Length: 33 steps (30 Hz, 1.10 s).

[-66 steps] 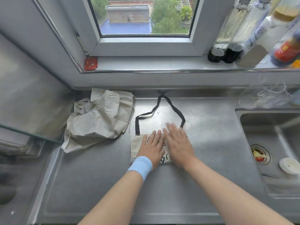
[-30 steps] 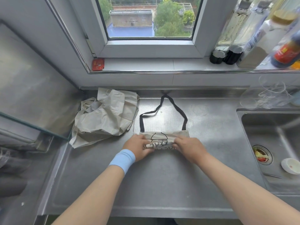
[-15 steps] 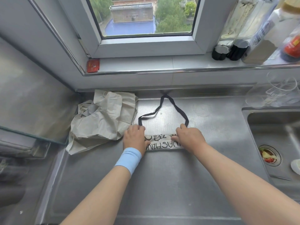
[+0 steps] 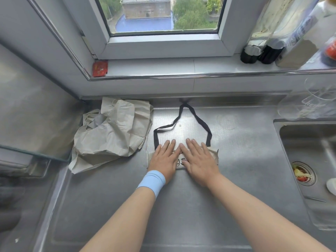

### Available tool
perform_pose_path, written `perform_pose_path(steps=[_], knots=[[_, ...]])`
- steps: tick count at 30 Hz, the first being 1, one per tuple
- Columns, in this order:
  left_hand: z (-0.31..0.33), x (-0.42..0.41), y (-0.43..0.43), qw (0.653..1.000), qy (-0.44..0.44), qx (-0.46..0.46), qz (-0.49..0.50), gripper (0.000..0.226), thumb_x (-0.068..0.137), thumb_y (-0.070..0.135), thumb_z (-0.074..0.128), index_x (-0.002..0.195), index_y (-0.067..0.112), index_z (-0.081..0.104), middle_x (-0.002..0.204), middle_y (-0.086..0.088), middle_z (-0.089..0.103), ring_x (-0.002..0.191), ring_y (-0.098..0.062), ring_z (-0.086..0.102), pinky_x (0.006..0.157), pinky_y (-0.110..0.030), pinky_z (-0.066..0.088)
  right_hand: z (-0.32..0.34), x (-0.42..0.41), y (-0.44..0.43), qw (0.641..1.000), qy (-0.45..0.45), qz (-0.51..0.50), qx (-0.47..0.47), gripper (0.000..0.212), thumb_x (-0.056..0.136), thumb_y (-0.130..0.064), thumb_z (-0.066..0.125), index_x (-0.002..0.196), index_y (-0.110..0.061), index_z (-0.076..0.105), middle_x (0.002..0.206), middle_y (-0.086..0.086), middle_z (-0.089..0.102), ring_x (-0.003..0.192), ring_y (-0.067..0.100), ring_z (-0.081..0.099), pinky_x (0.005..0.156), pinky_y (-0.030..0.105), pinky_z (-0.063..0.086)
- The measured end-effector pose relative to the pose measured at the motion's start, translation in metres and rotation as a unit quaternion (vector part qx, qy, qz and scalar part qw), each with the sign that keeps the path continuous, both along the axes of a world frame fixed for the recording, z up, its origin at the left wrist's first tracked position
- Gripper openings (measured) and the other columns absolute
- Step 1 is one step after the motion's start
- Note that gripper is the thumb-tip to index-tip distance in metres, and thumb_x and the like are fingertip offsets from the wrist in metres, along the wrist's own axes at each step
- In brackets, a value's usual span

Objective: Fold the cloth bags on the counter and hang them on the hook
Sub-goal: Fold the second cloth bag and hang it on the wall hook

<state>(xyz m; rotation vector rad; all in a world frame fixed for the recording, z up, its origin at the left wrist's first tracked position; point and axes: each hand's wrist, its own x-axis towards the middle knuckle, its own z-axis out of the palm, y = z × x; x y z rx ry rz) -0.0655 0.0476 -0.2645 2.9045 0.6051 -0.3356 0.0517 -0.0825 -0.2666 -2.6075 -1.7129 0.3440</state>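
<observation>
Two hands, left hand (image 4: 164, 159) and right hand (image 4: 199, 159), fingers spread flat on one folded bag (image 4: 212, 154); one crumpled bag (image 4: 112, 135) beside.

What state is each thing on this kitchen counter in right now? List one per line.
Folded bag: folded into a narrow strip, pressed flat.
Black strap: spread in a loop on the counter.
Crumpled bags: unfolded, heaped.
Left hand: flat, open.
Right hand: flat, open.
Window: shut.

Home kitchen; steel sink (image 4: 307, 142); sauce bottles (image 4: 269, 51)
</observation>
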Motion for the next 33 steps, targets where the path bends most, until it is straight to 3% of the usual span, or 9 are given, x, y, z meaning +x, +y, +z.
perform_pose_path(steps=[3, 7, 10, 14, 17, 20, 26, 30, 33], knots=[[-0.006, -0.015, 0.013, 1.0, 0.014, 0.002, 0.01, 0.062, 0.094, 0.044, -0.001, 0.154, 0.028, -0.002, 0.163, 0.003, -0.008, 0.149, -0.016, -0.011, 0.119, -0.037, -0.008, -0.007, 0.009, -0.011, 0.999, 0.036, -0.022, -0.032, 0.065, 0.094, -0.057, 0.003, 0.156, -0.038, -0.004, 0.164, -0.003, -0.01, 0.151, 0.016, -0.01, 0.122, 0.046, -0.006], [-0.003, -0.033, 0.027, 0.998, 0.04, 0.009, 0.054, 0.075, 0.081, 0.043, -0.016, 0.154, 0.03, -0.005, 0.161, -0.002, -0.016, 0.147, -0.021, -0.02, 0.117, -0.041, -0.014, -0.004, 0.017, -0.019, 0.998, 0.048, -0.026, -0.023, 0.06, 0.095, -0.048, 0.0, 0.154, -0.043, -0.006, 0.163, -0.006, -0.013, 0.151, 0.015, -0.014, 0.121, 0.045, -0.008], [0.005, -0.034, 0.025, 0.995, 0.045, 0.049, 0.078, 0.057, 0.098, 0.04, 0.01, 0.154, 0.031, 0.003, 0.161, -0.007, -0.015, 0.147, -0.028, -0.017, 0.113, -0.044, -0.015, -0.002, 0.019, -0.02, 0.996, 0.085, -0.034, -0.004, 0.063, 0.093, -0.047, -0.001, 0.155, -0.041, 0.003, 0.164, -0.006, -0.007, 0.151, 0.015, -0.009, 0.122, 0.043, -0.009], [0.021, -0.023, 0.017, 0.997, -0.066, 0.037, 0.022, 0.058, 0.072, 0.003, 0.062, 0.122, 0.032, 0.052, 0.125, -0.004, 0.05, 0.115, -0.023, 0.039, 0.092, -0.034, 0.028, -0.001, 0.022, -0.018, 0.989, 0.112, -0.059, 0.071, 0.056, 0.1, -0.019, 0.043, 0.153, -0.033, 0.029, 0.164, 0.006, 0.013, 0.152, 0.023, 0.009, 0.122, 0.042, 0.003], [0.03, -0.018, 0.014, 0.998, -0.022, 0.019, -0.056, 0.046, 0.08, 0.0, 0.051, 0.118, 0.026, 0.052, 0.116, -0.001, 0.048, 0.109, -0.025, 0.045, 0.082, -0.033, 0.034, 0.004, 0.016, -0.013, 0.988, 0.033, -0.004, 0.153, 0.049, 0.084, -0.001, 0.049, 0.122, -0.029, 0.062, 0.132, 0.009, 0.05, 0.12, 0.034, 0.05, 0.102, 0.046, 0.039], [0.028, -0.018, 0.018, 0.999, 0.002, 0.01, -0.031, 0.04, 0.086, 0.008, 0.046, 0.12, 0.029, 0.048, 0.122, 0.003, 0.046, 0.113, -0.022, 0.042, 0.082, -0.033, 0.034, 0.012, 0.008, -0.01, 0.987, -0.007, 0.046, 0.153, 0.031, 0.08, -0.005, 0.056, 0.1, -0.026, 0.067, 0.094, 0.0, 0.052, 0.08, 0.024, 0.053, 0.064, 0.032, 0.037], [0.021, -0.033, 0.019, 0.998, -0.053, 0.004, -0.025, 0.041, 0.084, 0.052, 0.047, 0.115, 0.026, 0.051, 0.112, 0.006, 0.049, 0.104, -0.019, 0.045, 0.083, -0.035, 0.04, 0.017, 0.013, -0.018, 0.996, 0.003, 0.06, 0.068, 0.039, 0.082, -0.052, 0.053, 0.111, -0.028, 0.062, 0.1, -0.006, 0.054, 0.091, 0.018, 0.053, 0.075, 0.035, 0.048], [0.017, -0.036, 0.027, 0.996, -0.074, -0.053, 0.015, 0.034, 0.087, 0.047, 0.06, 0.108, 0.021, 0.06, 0.106, 0.0, 0.054, 0.101, -0.023, 0.048, 0.087, -0.035, 0.044, 0.016, 0.017, -0.017, 0.993, -0.064, 0.072, 0.076, 0.027, 0.088, -0.044, 0.055, 0.089, -0.019, 0.066, 0.084, -0.003, 0.06, 0.075, 0.019, 0.06, 0.058, 0.033, 0.05], [0.018, -0.035, 0.03, 0.993, -0.091, -0.06, 0.048, 0.029, 0.086, 0.043, 0.053, 0.087, 0.019, 0.068, 0.081, 0.0, 0.059, 0.077, -0.024, 0.057, 0.064, -0.034, 0.054, 0.012, 0.015, -0.013, 0.989, -0.109, 0.023, 0.097, 0.037, 0.096, -0.037, 0.036, 0.077, -0.018, 0.061, 0.075, 0.0, 0.058, 0.066, 0.022, 0.058, 0.053, 0.038, 0.05]])
